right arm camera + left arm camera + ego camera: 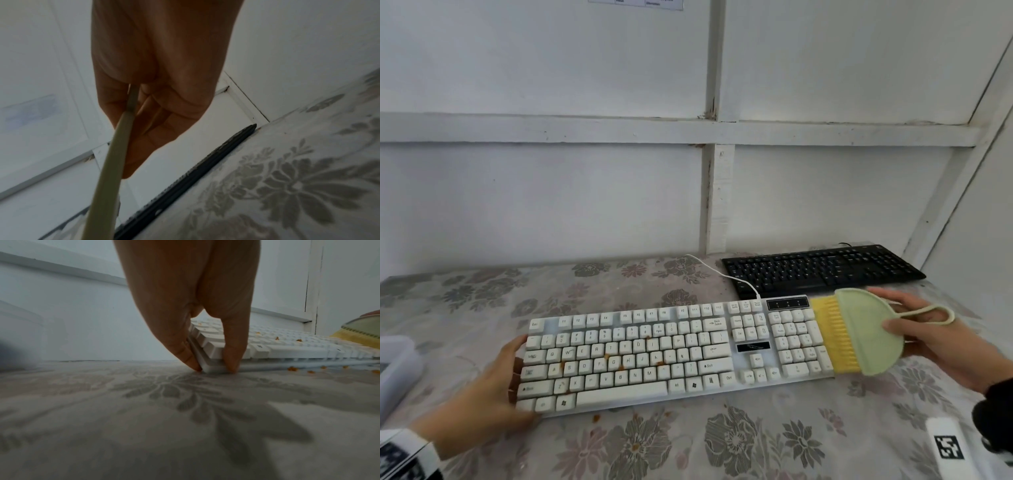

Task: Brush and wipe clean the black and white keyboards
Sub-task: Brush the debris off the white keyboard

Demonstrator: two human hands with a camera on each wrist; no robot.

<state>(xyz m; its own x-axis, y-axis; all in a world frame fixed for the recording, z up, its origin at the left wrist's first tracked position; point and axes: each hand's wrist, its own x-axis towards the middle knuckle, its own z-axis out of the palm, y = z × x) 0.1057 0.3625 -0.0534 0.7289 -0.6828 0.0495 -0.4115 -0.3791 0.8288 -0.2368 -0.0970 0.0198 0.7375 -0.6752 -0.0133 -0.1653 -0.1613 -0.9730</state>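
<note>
On floral tablecloth (739, 442) | left hand (493, 387) pinching white keyboard (654, 356) corner | right hand (945, 342) gripping brush (859, 332) | advisable: steady board, sweep crumbs (619, 367) leftward lightly

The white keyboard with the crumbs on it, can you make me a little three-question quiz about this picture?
1. True or false: the brush has yellow bristles that sit over the right end of the white keyboard.
2. Which hand steadies the white keyboard's corner? A: left hand. B: right hand.
3. Fill in: the black keyboard lies ____ the white one, nearer the wall.

Key: 1 true. 2 A. 3 behind.
</note>
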